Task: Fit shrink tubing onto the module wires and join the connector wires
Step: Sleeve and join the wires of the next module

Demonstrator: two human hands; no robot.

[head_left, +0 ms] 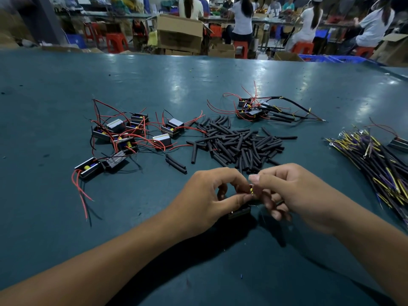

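Both hands meet low centre over the table. Left hand point(207, 195) has thumb and forefinger pinched on thin wire ends point(251, 191) right at the fingertips; a small black module point(239, 212) sits under its palm, half hidden, can't tell if it rests on the table. Right hand point(284, 191) pinches the same wire ends from the other side, thumbs nearly touching, other fingers curled below.

Wires at the pinch: short red and yellow bits, mostly covered by fingers. Joint itself not readable.

Just beyond the hands: loose pile of black shrink tubing pieces point(238, 142). Left of it, scattered unprocessed modules point(123, 138) with red and black leads. Far behind the pile, a cluster of finished modules point(254, 110) with sleeved wires. Right edge: bundle of connector wires point(379, 160), black with yellow and purple, ring terminals at the ends.

Surface: dark teal table point(66, 89), glossy, scuffed. Background: workshop, people point(242, 16) seated at benches, red stools point(117, 41), cardboard boxes point(180, 32).
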